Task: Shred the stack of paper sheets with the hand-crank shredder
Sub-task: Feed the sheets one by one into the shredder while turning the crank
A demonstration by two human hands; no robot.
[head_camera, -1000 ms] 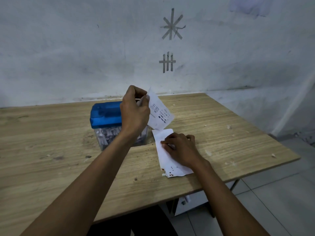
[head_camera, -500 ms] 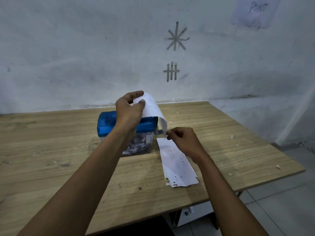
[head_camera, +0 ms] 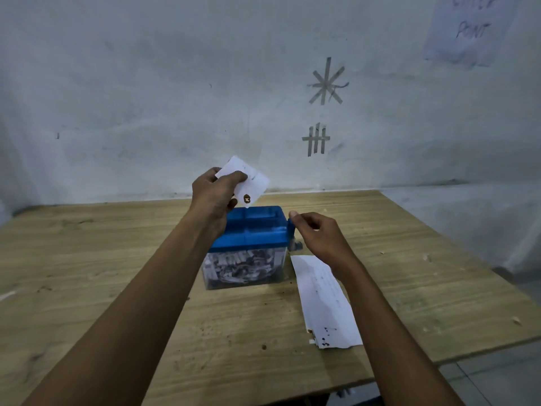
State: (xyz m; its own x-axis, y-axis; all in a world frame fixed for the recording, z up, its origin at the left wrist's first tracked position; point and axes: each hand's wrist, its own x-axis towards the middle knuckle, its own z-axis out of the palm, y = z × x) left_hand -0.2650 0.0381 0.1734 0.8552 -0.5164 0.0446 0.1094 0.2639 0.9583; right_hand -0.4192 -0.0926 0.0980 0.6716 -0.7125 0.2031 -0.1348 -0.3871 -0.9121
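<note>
On the wooden worktop (head_camera: 117,259), in the head view, a shredder (head_camera: 248,247) is set near the middle, with a blue lid (head_camera: 257,221) over a clear bin (head_camera: 243,271). The bin is seen to be packed with paper shreds (head_camera: 240,263). A blue crank (head_camera: 290,230) is mounted on the right side of the lid.

A single sheet (head_camera: 251,178) is pinched between thumb and fingers of the left hand (head_camera: 215,191) and is held tilted above the lid. Its lowest corner is brought just over the top of the lid; whether it touches cannot be told. A dark spot is printed near that corner.

The right hand (head_camera: 319,238) is held just beside the top of the crank, with its fingers curled. Whether the crank is gripped or only touched cannot be told.

The stack of sheets (head_camera: 325,303) is laid flat on the worktop just to the right of the shredder, its far end partly covered by the right wrist. Small dark marks are seen at its near end.

A few paper scraps (head_camera: 428,257) are scattered towards the right edge of the worktop. On the wall (head_camera: 146,98) behind, a tape star (head_camera: 326,82) and a tape tally mark (head_camera: 316,139) are stuck, and a handwritten notice (head_camera: 468,27) is fixed at the upper right.
</note>
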